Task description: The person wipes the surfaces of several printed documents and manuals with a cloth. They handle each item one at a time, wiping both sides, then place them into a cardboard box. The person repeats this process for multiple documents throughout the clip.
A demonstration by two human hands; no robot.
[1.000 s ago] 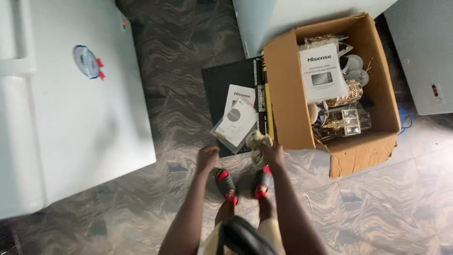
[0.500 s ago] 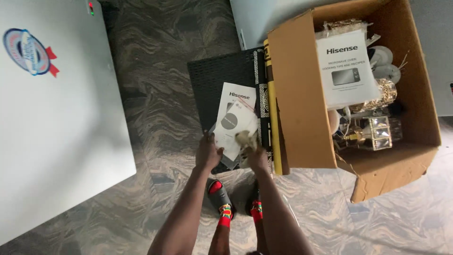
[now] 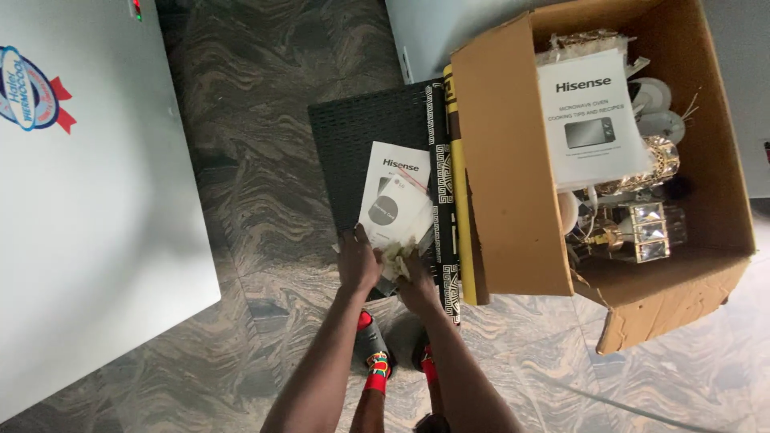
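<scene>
**Cardboard box full, booklets not yet off the mat**

White appliance lid (image 3: 96,200) at far left, with 1 round sticker (image 3: 28,76) and nothing else on it. Next, brown marbled floor (image 3: 265,200), then a black mat (image 3: 361,136) lying flat, its right edge tucked against the box.

On the mat, a clear bag of white booklets (image 3: 393,200) – flat, not lifted, lower edge under both hands. Left hand (image 3: 358,261) pressed on the bag's lower left corner; pinching it or only resting, impossible to tell. Right hand (image 3: 419,277) just beside it, closed round a crumpled pale cloth (image 3: 395,255) that touches the bag. Judged from that: contact made, nothing picked up or moved aside.

Below the hands, 2 red-and-grey slippers (image 3: 370,353).

To the right, an open cardboard box (image 3: 505,184), 1 flap torn and hanging at the lower right. Inside, on top, a white leaflet (image 3: 589,116) with a picture of an oven; beneath and beside it, round white discs (image 3: 658,96) and glass-and-gold light fittings (image 3: 642,228) – packed loosely, with bare cardboard showing along the right wall.
</scene>
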